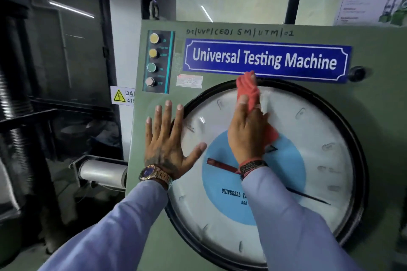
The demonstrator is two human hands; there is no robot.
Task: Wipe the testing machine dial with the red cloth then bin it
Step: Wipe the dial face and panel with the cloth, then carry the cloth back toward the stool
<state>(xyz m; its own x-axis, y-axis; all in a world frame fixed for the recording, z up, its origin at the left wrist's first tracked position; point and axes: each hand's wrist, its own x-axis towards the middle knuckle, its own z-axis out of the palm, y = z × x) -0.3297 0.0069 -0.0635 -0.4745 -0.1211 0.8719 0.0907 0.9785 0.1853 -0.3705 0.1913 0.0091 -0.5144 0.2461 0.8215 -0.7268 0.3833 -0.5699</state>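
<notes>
The large round dial (308, 138) with a black rim, white face and blue centre fills the green machine panel. My right hand (246, 132) presses the red cloth (247, 88) against the glass near the top of the dial; the cloth sticks out above my fingers and a corner shows below my palm. My left hand (167, 138) lies flat with spread fingers on the dial's left rim and the panel, holding nothing. No bin is in view.
A blue "Universal Testing Machine" sign (264, 59) sits above the dial. A column of round push buttons (154, 61) is at the panel's upper left. A yellow electrical danger sticker (122, 95) and dark machine frame (15, 94) stand to the left.
</notes>
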